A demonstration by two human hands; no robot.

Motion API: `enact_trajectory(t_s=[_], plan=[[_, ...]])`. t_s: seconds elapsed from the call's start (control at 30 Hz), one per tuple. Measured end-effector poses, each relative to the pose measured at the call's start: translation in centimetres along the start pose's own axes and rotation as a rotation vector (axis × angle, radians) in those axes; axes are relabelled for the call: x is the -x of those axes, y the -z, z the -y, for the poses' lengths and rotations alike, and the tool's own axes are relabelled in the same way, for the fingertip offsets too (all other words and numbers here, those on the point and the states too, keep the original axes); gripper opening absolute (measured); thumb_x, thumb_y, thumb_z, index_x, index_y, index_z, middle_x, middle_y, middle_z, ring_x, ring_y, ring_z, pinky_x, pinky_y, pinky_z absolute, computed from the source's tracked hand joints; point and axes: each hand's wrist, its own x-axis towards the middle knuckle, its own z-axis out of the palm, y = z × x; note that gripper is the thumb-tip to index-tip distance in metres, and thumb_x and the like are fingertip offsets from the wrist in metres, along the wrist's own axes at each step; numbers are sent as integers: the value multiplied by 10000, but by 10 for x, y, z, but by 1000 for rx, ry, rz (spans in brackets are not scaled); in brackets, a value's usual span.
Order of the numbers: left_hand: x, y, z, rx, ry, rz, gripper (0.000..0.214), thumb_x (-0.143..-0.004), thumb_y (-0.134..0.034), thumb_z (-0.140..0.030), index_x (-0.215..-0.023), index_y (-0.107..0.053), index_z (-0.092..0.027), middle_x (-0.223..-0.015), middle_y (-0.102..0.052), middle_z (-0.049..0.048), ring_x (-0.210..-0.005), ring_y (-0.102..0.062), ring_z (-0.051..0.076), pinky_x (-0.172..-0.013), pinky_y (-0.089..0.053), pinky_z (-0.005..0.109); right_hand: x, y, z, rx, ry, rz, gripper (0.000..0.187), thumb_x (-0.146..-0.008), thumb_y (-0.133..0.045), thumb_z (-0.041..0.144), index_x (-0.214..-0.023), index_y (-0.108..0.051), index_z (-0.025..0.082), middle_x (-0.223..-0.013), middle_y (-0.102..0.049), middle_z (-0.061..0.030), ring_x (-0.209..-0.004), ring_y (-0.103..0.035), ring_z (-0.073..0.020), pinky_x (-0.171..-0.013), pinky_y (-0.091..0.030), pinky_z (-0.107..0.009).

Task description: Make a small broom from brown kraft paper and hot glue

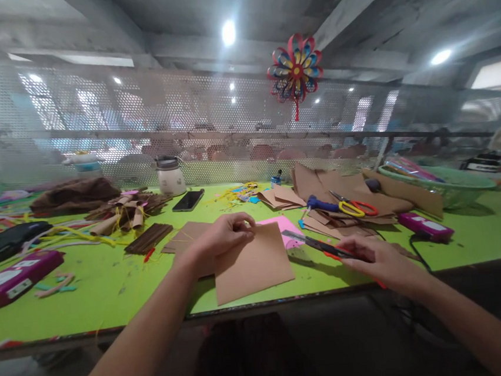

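My left hand (231, 236) is closed on the upper edge of a square piece of brown paper (253, 264), which it holds tilted above the green table. In my right hand (376, 258) is a pair of scissors (311, 243) with red handles and dark blades. The blades point left toward the paper's right edge and are apart from it. Behind the paper lie a pink sheet (283, 229) and more brown paper pieces (187, 238). My fingers partly hide the scissor handles.
On the green table (145, 292) stand a phone (188, 200), a jar (170, 177) and purple power strips (425, 227). Brown paper stacks, yellow-and-orange-handled scissors (357, 208) and a green basket (448, 178) lie to the right. A perforated panel (208, 121) rises behind, with a flower ornament (296, 70).
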Motion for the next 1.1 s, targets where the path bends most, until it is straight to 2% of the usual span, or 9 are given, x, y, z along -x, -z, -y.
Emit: enact_trajectory(t_s=[0.1,0.27,0.53,0.67,0.8,1.1], plan=[[1,-3,1,-52,16,-9,141,-708,-613,-301,-745,-570,-172,-657,-528,-26,-597,-464,102,-545,-336,228,3,-5,-4,17,-13,20,362,-760,-642,436,-1007,-620,172,-1019,-682,-96,-961,-631,-257,-877,-493,-380],[2,-5,4,-119,85,7,189,-733,-594,-356,-709,-548,-174,-637,-536,-21,-603,-476,111,-525,-302,228,4,-11,-11,16,-20,11,358,-771,-637,417,-1026,-621,167,-1042,-685,-97,-980,-631,-267,-897,-480,-390],[0,-4,0,-66,105,27,255,-715,-632,-398,-654,-524,-176,-601,-512,-26,-565,-453,106,-510,-304,232,5,-8,-10,63,-25,12,354,-785,-620,431,-1032,-621,178,-1059,-684,-98,-1001,-627,-277,-907,-481,-398],[7,-7,-4,-15,138,41,247,-739,-623,-415,-701,-560,-179,-635,-558,-13,-575,-472,113,-510,-307,236,6,-8,-9,104,-6,-8,353,-783,-613,434,-1041,-625,193,-1067,-685,-85,-1020,-623,-278,-909,-488,-394],[13,-12,-6,109,166,50,250,-777,-601,-435,-797,-587,-186,-694,-586,-5,-596,-490,115,-519,-326,233,7,-7,-12,196,37,-56,330,-802,-597,424,-1049,-622,207,-1080,-678,-78,-1032,-614,-273,-911,-484,-396],[16,-14,-7,226,183,61,248,-787,-610,-434,-785,-576,-189,-656,-545,-18,-569,-475,104,-504,-339,226,10,-4,-19,384,251,-115,269,-860,-548,366,-1086,-601,229,-1086,-663,-73,-1006,-618,-252,-854,-495,-370]])
